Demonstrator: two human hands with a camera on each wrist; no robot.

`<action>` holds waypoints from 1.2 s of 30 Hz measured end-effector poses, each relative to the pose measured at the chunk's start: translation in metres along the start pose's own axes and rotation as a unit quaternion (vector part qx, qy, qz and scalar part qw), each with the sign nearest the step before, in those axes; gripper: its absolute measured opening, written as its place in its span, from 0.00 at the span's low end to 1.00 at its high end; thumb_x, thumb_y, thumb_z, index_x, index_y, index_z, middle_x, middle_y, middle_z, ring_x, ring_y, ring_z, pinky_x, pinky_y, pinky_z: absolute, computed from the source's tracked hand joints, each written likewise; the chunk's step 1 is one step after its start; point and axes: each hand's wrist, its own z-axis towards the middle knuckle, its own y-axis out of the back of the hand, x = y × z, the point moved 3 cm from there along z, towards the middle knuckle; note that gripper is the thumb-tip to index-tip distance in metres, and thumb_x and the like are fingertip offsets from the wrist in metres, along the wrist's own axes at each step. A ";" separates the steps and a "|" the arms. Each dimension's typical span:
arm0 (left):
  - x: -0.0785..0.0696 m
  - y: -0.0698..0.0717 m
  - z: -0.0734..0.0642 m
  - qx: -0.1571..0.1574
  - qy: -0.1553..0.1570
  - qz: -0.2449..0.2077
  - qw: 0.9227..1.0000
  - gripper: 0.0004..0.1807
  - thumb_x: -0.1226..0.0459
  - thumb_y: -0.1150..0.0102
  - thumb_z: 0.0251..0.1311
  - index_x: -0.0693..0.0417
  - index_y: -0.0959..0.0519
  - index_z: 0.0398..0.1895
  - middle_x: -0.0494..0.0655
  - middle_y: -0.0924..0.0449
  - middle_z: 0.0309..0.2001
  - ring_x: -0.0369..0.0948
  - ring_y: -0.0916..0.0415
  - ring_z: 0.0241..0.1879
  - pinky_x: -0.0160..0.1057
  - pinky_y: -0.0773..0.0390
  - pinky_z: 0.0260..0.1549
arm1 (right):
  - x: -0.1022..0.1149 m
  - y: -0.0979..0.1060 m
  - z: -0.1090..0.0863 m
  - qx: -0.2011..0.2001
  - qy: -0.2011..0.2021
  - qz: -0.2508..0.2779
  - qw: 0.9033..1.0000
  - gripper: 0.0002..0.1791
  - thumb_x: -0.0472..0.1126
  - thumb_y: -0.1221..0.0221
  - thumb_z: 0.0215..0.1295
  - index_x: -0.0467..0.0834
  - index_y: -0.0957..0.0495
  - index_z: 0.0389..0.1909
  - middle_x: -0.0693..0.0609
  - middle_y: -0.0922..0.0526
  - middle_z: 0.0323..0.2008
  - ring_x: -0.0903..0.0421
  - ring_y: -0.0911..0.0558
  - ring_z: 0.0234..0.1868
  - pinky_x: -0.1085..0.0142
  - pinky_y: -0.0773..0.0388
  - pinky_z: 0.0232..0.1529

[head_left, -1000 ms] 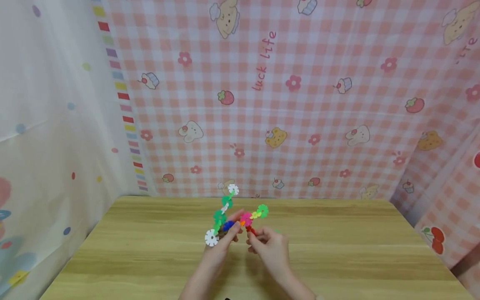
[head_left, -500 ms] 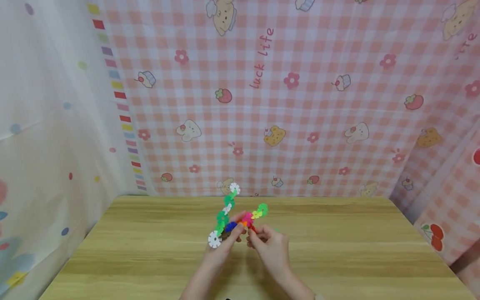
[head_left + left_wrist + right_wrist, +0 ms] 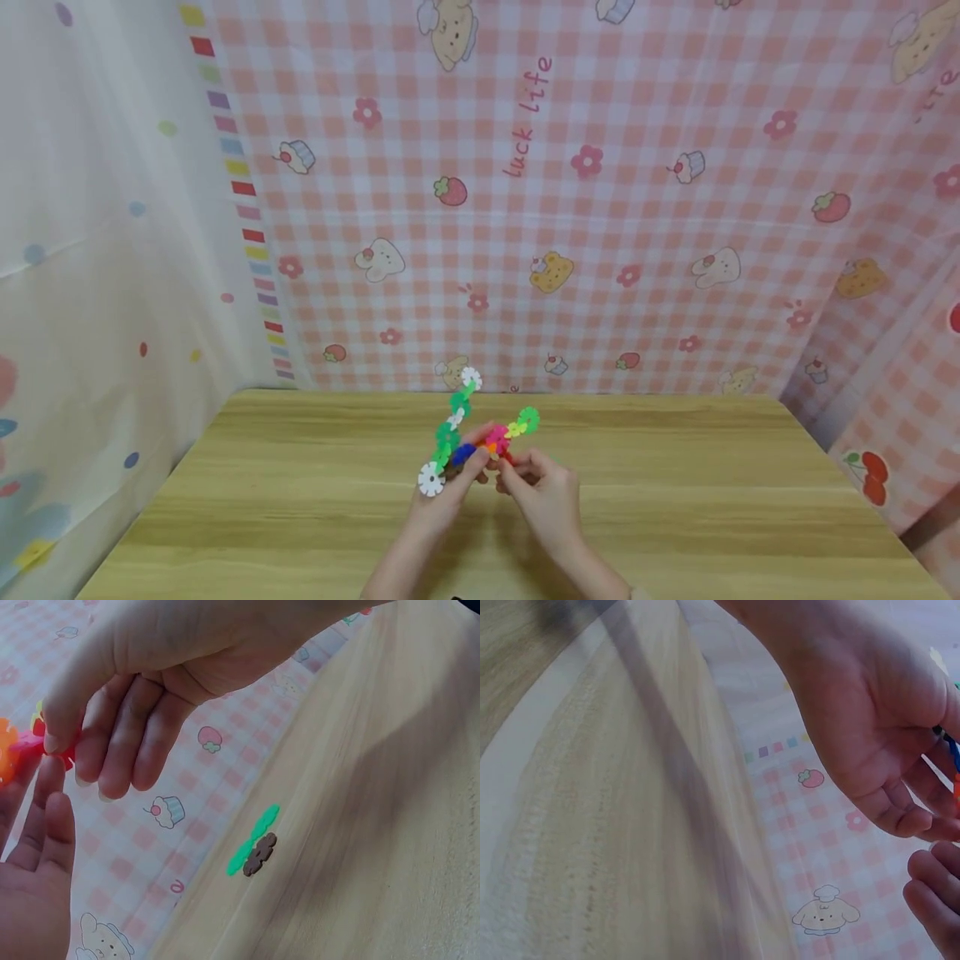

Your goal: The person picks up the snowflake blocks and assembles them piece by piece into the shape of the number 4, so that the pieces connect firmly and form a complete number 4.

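Observation:
A branching chain of snowflake discs (image 3: 447,436) is held up between both hands. Its white disc (image 3: 431,479) hangs beside the left wrist, and the blue disc (image 3: 463,454) lies against the left thumb. My left hand (image 3: 450,487) grips the chain around its orange part (image 3: 492,447). With thumb and fingertips, my right hand (image 3: 550,496) pinches a red disc (image 3: 66,756) right by the pink disc (image 3: 497,437). A yellow disc and a lime disc (image 3: 528,419) stick out beyond the pink one. The fingers hide much of the joint.
On the wooden tabletop (image 3: 712,500), past the right hand, lie a loose green piece (image 3: 262,823) and a brown disc (image 3: 260,855). A pink checked curtain (image 3: 637,225) rises behind the table, and a white curtain (image 3: 97,250) hangs at the left.
The left hand and the chain have shifted slightly right, closer to the right hand. Less of the red disc shows between the hands now. The right hand stays nearly in place.

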 end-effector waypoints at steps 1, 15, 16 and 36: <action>0.000 0.000 0.000 0.000 0.000 -0.009 1.000 0.22 0.60 0.46 0.69 0.58 0.28 0.64 0.55 0.20 0.51 0.41 0.24 0.42 0.35 0.25 0.43 | 0.005 0.001 0.000 0.003 -0.003 0.004 1.000 0.05 0.21 0.35 0.52 0.32 0.20 0.26 0.44 0.16 0.20 0.49 0.17 0.19 0.70 0.19 0.24; 0.001 0.005 0.002 -0.007 -0.010 -0.127 0.992 0.26 0.63 0.50 0.71 0.70 0.37 0.67 0.43 0.19 0.46 0.39 0.24 0.41 0.34 0.25 0.43 | 0.017 0.006 0.004 0.043 -0.037 0.028 0.998 0.06 0.23 0.34 0.52 0.31 0.19 0.32 0.45 0.15 0.24 0.51 0.16 0.23 0.68 0.18 0.27; 0.000 0.005 0.002 -0.007 -0.013 -0.128 0.992 0.26 0.63 0.50 0.71 0.71 0.37 0.67 0.43 0.19 0.45 0.39 0.23 0.41 0.34 0.25 0.43 | 0.016 0.007 0.004 0.046 -0.041 0.028 0.998 0.06 0.23 0.34 0.52 0.32 0.19 0.32 0.45 0.15 0.25 0.51 0.16 0.24 0.68 0.18 0.27; 0.007 0.002 0.001 0.021 0.021 -0.126 0.992 0.26 0.58 0.48 0.71 0.59 0.33 0.68 0.53 0.26 0.61 0.50 0.25 0.54 0.44 0.23 0.50 | -0.021 0.010 0.005 0.077 -0.012 0.041 0.996 0.06 0.27 0.32 0.54 0.37 0.16 0.33 0.49 0.15 0.27 0.59 0.18 0.26 0.67 0.18 0.29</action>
